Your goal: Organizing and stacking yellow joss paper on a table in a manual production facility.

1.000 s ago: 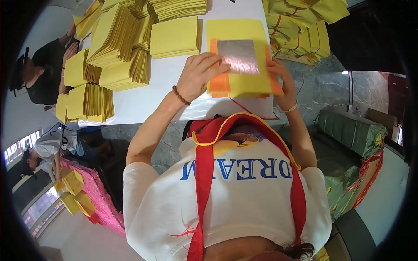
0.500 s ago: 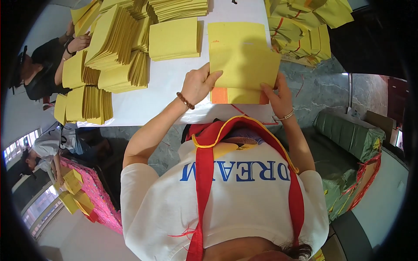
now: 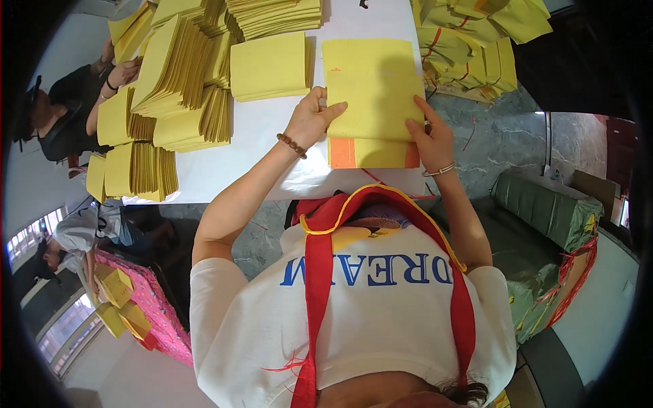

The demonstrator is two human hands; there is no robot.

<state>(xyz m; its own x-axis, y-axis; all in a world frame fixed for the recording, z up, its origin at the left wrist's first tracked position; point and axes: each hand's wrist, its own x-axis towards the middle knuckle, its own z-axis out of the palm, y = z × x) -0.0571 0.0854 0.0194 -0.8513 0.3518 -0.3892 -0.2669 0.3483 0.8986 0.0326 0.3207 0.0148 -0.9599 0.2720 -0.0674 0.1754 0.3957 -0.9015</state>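
Note:
A yellow paper sheet lies over more yellow paper with orange strips at its near corners, on the white-covered table. My left hand pinches the sheet's left edge, thumb on top and the other fingers curled at the side. At the right edge, my right hand holds the sheet between thumb and index finger. Just left of the sheet sits a stack of folded yellow paper. How many layers lie under the held sheet cannot be told.
Tall piles of folded yellow paper crowd the table's left side, where a co-worker's hand rests. Tied yellow bundles stand beyond the right edge. Green wrapped bales are at right. Another person bends over a pink-covered table.
The upper sheet has shifted left and straightened over the paper beneath it. My right hand has moved slightly left with its edge, its index finger now along that side.

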